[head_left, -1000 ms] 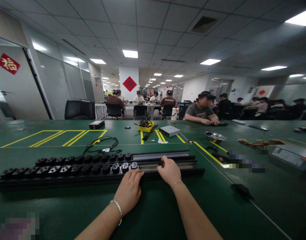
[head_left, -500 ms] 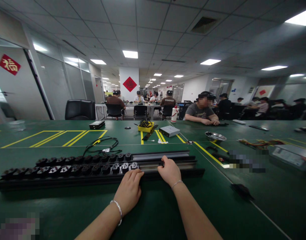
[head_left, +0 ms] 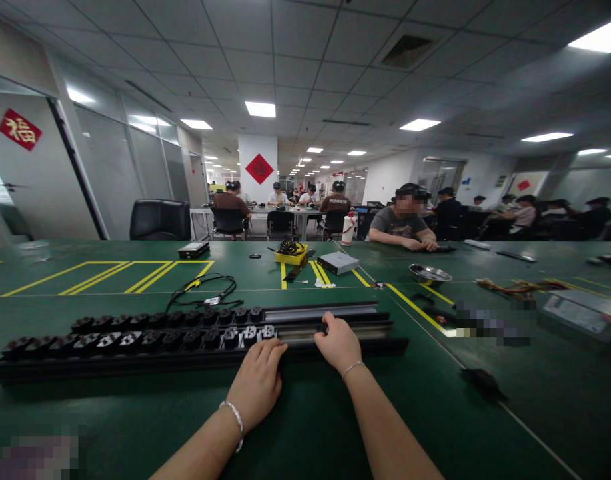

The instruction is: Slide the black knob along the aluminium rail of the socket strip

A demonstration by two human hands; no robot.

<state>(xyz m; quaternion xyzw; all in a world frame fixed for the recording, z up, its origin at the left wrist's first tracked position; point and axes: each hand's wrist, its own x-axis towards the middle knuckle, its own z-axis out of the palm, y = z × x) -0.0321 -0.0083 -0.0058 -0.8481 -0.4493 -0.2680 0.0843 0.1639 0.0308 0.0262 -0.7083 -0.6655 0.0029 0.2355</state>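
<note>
Two long black rails lie side by side across the near part of the green surface (head_left: 305, 433), the near rail (head_left: 135, 367) and the far rail (head_left: 330, 307), each with a row of black sockets (head_left: 172, 339) filling its left part, the channel bare toward the right. The left hand (head_left: 258, 380) rests on the near rail just by the last sockets, its fingers lying close together; I can't tell what its thumb is doing. To its right, the right hand (head_left: 338, 343) has thumb and forefinger pinching a small dark piece (head_left: 326, 327) over the bare stretch. Beyond the rails lie a black cable (head_left: 234, 283), a yellow tray (head_left: 290, 258) and a silver box (head_left: 338, 263); a co-worker (head_left: 400, 225) sits at the far side, to the right.
</note>
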